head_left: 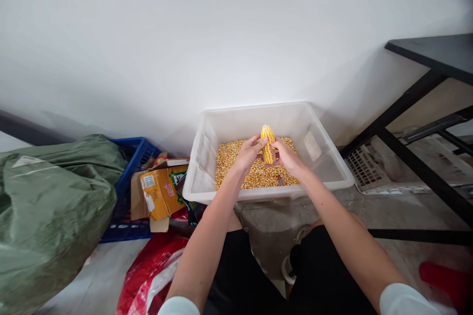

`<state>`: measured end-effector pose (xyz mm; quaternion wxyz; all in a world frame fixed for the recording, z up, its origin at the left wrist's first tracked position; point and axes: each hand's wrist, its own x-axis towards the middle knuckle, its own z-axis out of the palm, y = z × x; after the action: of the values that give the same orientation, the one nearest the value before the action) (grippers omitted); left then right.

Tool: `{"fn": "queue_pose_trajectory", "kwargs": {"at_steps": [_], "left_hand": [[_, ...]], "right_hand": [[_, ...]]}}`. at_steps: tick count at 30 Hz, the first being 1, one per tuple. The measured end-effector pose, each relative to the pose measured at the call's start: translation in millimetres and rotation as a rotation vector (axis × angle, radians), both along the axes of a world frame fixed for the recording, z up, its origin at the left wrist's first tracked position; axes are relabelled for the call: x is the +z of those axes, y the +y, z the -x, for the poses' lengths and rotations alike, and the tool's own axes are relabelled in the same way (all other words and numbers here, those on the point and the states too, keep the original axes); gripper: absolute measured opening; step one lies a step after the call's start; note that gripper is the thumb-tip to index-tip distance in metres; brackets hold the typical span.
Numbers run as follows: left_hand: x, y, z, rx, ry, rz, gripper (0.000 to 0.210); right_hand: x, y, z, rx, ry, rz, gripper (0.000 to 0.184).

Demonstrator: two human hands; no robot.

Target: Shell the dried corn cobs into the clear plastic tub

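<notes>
A yellow corn cob stands nearly upright between my two hands, over a white plastic bin. My left hand grips it from the left, thumb pressed on the kernels. From the right, my right hand closes around its lower side, with part of the fingers hidden. Loose corn kernels cover the floor of the bin beneath. A small dark, narrow object lies among the kernels near the front wall; its kind is unclear.
Left of the bin are a flattened orange carton, a blue crate and a large green sack. A red bag lies in front of them. At right stands a black metal frame with a white basket behind it.
</notes>
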<state>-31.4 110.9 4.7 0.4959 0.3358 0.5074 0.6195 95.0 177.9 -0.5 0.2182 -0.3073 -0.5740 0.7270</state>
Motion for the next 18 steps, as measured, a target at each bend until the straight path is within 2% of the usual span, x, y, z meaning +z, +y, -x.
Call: {"fn": "queue_pose_trajectory", "kwargs": {"at_steps": [9,13,18], "left_hand": [[-1.4,1.6,-2.5,0.007,0.064,0.031,0.046],[-2.8,2.3,-3.5,0.026,0.092,0.054,0.043],[-5.4,2.9,-4.7,0.025,0.110,0.073,0.041]], "right_hand": [[4.4,9.6,2.4,0.023,-0.068,0.151,0.032],[2.8,12.6,7.4,-0.005,-0.103,0.244,0.031],[1.2,12.6,11.3,-0.053,-0.135,0.268,0.030]]}}
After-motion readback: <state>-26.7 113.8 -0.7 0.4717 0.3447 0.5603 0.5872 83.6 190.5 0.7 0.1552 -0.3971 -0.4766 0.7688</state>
